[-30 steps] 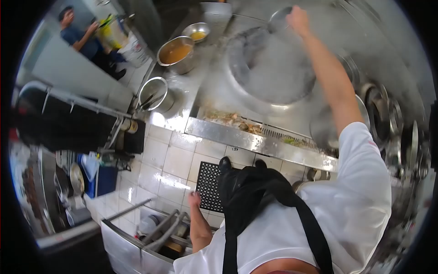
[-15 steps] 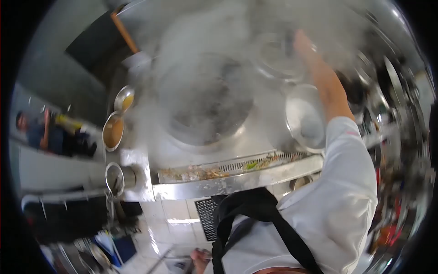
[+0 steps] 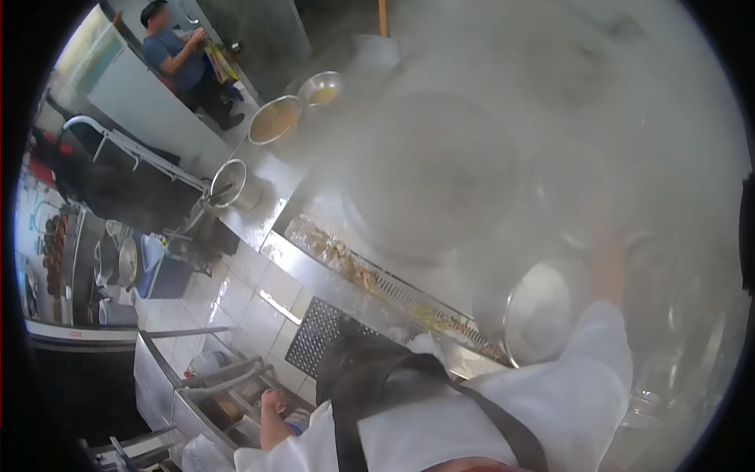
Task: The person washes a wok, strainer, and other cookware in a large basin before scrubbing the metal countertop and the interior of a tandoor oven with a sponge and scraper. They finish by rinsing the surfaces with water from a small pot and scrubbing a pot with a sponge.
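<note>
Thick steam veils a large wok (image 3: 440, 177) on the steel stove. My right arm reaches over the stove's right side. My right hand (image 3: 604, 216) is a faint shape in the steam near a round pan (image 3: 562, 193), its fingers hidden. Below that forearm stands a big pale metal bowl (image 3: 541, 311). Low on the left, my left hand (image 3: 273, 401) is held by my side with curled fingers, beside a metal-framed rack (image 3: 224, 385). A bluish-white patch shows below it; whatever the fingers hold is too small to make out.
Food scraps lie in the stove's front gutter (image 3: 338, 256). Along the left side stand a metal pot (image 3: 228, 185), a bowl of brown liquid (image 3: 275, 119) and a bowl of yellow liquid (image 3: 321, 90). A black perforated mat (image 3: 303, 346) lies on the tiles. Another person (image 3: 181, 59) stands far left.
My view has turned, so the stove sits tilted and more floor shows at left. Steam has thickened over the right side, fading my right hand from sight. My left hand appears farther left.
</note>
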`<state>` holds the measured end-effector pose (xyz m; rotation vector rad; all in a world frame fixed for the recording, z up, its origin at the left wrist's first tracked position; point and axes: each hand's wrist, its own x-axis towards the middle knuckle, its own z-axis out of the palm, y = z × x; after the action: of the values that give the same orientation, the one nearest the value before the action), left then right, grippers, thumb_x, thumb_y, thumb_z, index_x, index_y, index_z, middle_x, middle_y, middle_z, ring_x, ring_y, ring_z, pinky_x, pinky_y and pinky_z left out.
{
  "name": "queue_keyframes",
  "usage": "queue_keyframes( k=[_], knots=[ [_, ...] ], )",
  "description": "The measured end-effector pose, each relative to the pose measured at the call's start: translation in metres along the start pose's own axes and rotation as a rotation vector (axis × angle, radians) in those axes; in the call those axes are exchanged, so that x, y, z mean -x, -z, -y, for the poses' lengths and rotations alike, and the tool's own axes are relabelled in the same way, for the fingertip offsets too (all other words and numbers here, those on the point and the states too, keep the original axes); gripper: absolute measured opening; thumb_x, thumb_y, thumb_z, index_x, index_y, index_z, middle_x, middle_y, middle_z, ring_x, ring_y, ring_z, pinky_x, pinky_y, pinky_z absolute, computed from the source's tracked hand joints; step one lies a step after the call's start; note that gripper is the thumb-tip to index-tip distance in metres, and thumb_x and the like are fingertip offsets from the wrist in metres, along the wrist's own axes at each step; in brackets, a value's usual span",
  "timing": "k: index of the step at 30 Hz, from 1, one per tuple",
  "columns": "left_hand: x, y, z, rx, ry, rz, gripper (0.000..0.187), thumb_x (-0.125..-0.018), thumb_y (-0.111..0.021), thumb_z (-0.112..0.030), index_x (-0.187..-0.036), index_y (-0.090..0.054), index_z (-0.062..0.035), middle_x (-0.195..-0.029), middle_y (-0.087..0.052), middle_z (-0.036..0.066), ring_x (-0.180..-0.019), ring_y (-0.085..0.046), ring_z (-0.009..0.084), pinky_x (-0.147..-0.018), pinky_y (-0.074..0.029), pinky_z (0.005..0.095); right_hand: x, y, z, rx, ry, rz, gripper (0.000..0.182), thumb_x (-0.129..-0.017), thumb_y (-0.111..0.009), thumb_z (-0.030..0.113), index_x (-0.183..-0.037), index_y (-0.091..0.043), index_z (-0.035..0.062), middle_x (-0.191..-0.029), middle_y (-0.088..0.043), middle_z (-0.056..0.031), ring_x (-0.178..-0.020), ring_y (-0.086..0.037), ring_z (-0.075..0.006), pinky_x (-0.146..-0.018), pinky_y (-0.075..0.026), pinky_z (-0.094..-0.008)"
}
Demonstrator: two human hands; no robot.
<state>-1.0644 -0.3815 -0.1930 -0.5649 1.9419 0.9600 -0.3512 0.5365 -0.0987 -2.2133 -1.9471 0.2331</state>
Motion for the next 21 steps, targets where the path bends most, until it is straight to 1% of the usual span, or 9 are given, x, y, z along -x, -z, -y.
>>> queue_keyframes(
  k=[4,6,9,10,11,12,14,17,21],
  knots=[
    [-0.020,0.003,0.007,-0.092,0.143,0.115,0.028,-0.081,-0.069,-0.022,-0.105,-0.067,-0.0077,-0.083,-0.070,0.014,-0.061,-0.066,0.0253,-0.055,-0.057,0.0405,0.003,0.059,0.015,-0.100,0.097,0.039,0.025,-0.089,-0.066,0.021,-0.104,-0.069,0.0010,-0.091,-0.069,-0.0163,-0.090,-0.069,-0.0277,-0.078,-0.058,-0.0410],
    [-0.058,-0.020,-0.038,-0.178,-0.011,-0.043,0.033,-0.081,-0.069,-0.019,-0.109,-0.063,-0.0032,-0.077,-0.067,0.017,-0.060,-0.065,0.0264,-0.046,-0.053,0.0409,0.014,0.097,0.036,-0.104,0.193,0.054,0.025,-0.089,-0.066,0.021,-0.104,-0.069,0.0009,-0.091,-0.069,-0.0160,-0.090,-0.069,-0.0269,-0.078,-0.058,-0.0404],
    [-0.118,-0.062,-0.126,-0.271,-0.413,-0.136,0.056,-0.084,-0.071,-0.018,-0.136,-0.051,-0.0065,-0.097,-0.066,0.017,-0.076,-0.066,0.0255,-0.052,-0.052,0.0450,0.023,0.143,0.091,0.202,0.620,-0.093,0.025,-0.089,-0.066,0.021,-0.104,-0.069,0.0009,-0.091,-0.069,-0.0156,-0.090,-0.068,-0.0257,-0.078,-0.058,-0.0395],
    [-0.141,-0.077,-0.157,-0.410,-0.708,-0.248,0.059,-0.077,-0.071,-0.021,-0.129,-0.055,0.0037,-0.107,-0.067,0.027,-0.101,-0.067,0.0380,-0.086,-0.055,0.0447,0.026,0.149,0.117,0.138,0.627,-0.077,0.025,-0.090,-0.066,0.021,-0.104,-0.069,0.0009,-0.091,-0.069,-0.0154,-0.090,-0.068,-0.0253,-0.078,-0.058,-0.0393],
    [-0.130,-0.094,-0.190,-0.536,-0.896,-0.324,0.067,-0.077,-0.072,-0.024,-0.135,-0.051,0.0031,-0.122,-0.061,0.030,-0.122,-0.056,0.0428,-0.105,-0.043,0.0466,0.011,0.137,0.145,-0.456,0.314,0.111,0.022,-0.090,-0.065,0.020,-0.103,-0.067,0.0020,-0.091,-0.067,-0.0137,-0.086,-0.069,-0.0237,-0.074,-0.059,-0.0376],
    [-0.124,-0.112,-0.223,-0.565,-0.957,-0.361,0.069,-0.079,-0.072,-0.026,-0.137,-0.049,0.0026,-0.136,-0.051,0.031,-0.122,-0.054,0.0454,-0.107,-0.041,0.0483,0.000,0.133,0.178,-1.035,-0.031,0.282,0.019,-0.091,-0.064,0.018,-0.102,-0.065,0.0031,-0.091,-0.065,-0.0120,-0.082,-0.070,-0.0221,-0.069,-0.060,-0.0359],
    [-0.146,-0.144,-0.274,-0.593,-1.264,-0.542,0.068,-0.084,-0.070,-0.024,-0.142,-0.043,0.0023,-0.148,-0.036,0.031,-0.122,-0.053,0.0457,-0.103,-0.046,0.0471,-0.001,0.128,0.237,-1.000,0.125,0.299,0.015,-0.086,-0.066,0.012,-0.090,-0.064,-0.0023,-0.080,-0.063,-0.0156,-0.071,-0.069,-0.0253,-0.061,-0.062,-0.0379],
    [-0.107,-0.168,-0.334,-0.209,-1.259,-0.275,0.065,-0.089,-0.068,-0.018,-0.144,-0.039,0.0018,-0.154,-0.024,0.029,-0.121,-0.054,0.0423,-0.095,-0.051,0.0459,0.030,0.132,0.354,-1.106,-0.135,0.104,0.010,-0.082,-0.061,-0.002,-0.092,-0.062,-0.0050,-0.083,-0.062,-0.0162,-0.070,-0.069,-0.0289,-0.062,-0.064,-0.0448],
    [-0.112,-0.136,-0.345,-0.147,-1.392,-0.180,0.061,-0.090,-0.067,-0.012,-0.144,-0.040,-0.0002,-0.156,-0.018,0.027,-0.114,-0.058,0.0389,-0.090,-0.054,0.0457,0.047,0.121,0.434,-1.095,-0.081,0.000,0.013,-0.081,-0.058,-0.006,-0.094,-0.061,-0.0074,-0.084,-0.060,-0.0173,-0.066,-0.067,-0.0291,-0.061,-0.065,-0.0478]
  ],
)
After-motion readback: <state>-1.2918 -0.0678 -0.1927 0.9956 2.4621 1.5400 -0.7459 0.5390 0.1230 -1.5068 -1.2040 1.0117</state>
